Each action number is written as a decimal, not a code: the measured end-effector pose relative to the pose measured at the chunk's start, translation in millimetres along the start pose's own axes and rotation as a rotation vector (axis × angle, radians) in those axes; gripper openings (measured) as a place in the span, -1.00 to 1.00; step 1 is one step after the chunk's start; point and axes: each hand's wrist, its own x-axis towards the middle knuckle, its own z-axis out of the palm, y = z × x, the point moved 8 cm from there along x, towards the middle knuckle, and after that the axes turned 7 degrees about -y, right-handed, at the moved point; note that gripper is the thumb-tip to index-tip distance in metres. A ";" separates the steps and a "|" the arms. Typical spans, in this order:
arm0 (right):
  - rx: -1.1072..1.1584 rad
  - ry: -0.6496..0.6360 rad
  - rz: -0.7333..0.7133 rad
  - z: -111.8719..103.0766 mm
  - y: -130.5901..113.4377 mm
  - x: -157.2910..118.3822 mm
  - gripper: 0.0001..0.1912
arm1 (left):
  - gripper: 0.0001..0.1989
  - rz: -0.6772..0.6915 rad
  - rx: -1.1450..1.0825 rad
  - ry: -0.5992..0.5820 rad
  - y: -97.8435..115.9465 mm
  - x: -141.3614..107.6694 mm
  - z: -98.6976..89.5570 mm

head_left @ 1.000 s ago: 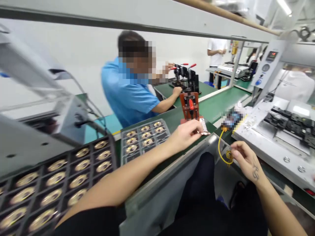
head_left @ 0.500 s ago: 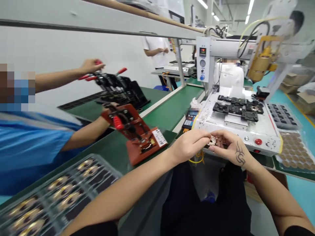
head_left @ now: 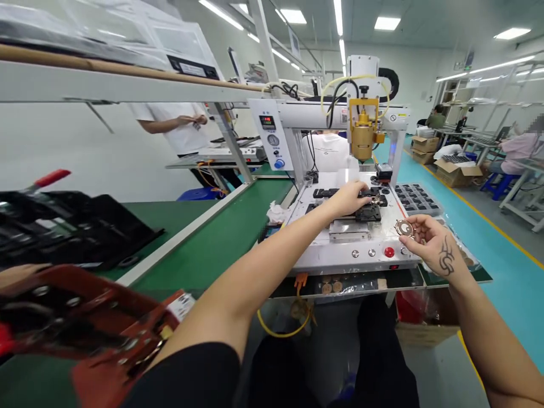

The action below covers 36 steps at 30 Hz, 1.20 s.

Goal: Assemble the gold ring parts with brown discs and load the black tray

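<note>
My right hand (head_left: 429, 238) holds a round, copper-coloured watch case (head_left: 404, 228) between thumb and fingers, just off the machine's front right corner. My left hand (head_left: 351, 198) reaches over the machine bed, its thumb and fingertips closing on a second metal watch case (head_left: 376, 200) at the right part of the black fixture (head_left: 326, 193). The fingers hide part of that piece. Above the fixture hangs a brass-coloured dispensing head (head_left: 362, 141).
A red button (head_left: 389, 252) sits on the machine's front panel. Right of the bed lies a tray of black parts (head_left: 419, 198). At left are a brown clamp fixture (head_left: 127, 340), partly behind my forearm, and black clamps (head_left: 72, 232). A control box (head_left: 272, 133) stands at the machine's left.
My view has turned right. My hands, together before at one watch case, are now apart: the left has gone forward to the fixture, the right keeps its watch case.
</note>
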 end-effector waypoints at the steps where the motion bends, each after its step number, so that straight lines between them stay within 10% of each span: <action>1: 0.001 0.007 0.006 -6.2 0.7 -3.8 -0.48 | -0.68 -0.027 0.010 -0.033 -1.4 21.5 5.0; 10: -0.037 0.142 0.040 -74.2 14.2 -37.6 -0.47 | -0.63 -0.111 0.045 -0.333 -16.4 101.3 32.5; 15: -0.126 0.161 0.043 -65.9 21.2 -11.1 -0.46 | -0.65 -0.099 0.048 -0.323 -6.0 109.1 30.3; 29: -0.348 -0.380 0.014 36.7 63.6 183.1 -0.58 | -0.64 0.072 -0.468 0.102 2.4 -3.0 -54.1; 36: -0.400 -0.588 -0.022 53.3 82.3 202.7 -0.55 | -0.72 0.180 -0.453 0.224 -16.7 -88.5 -69.3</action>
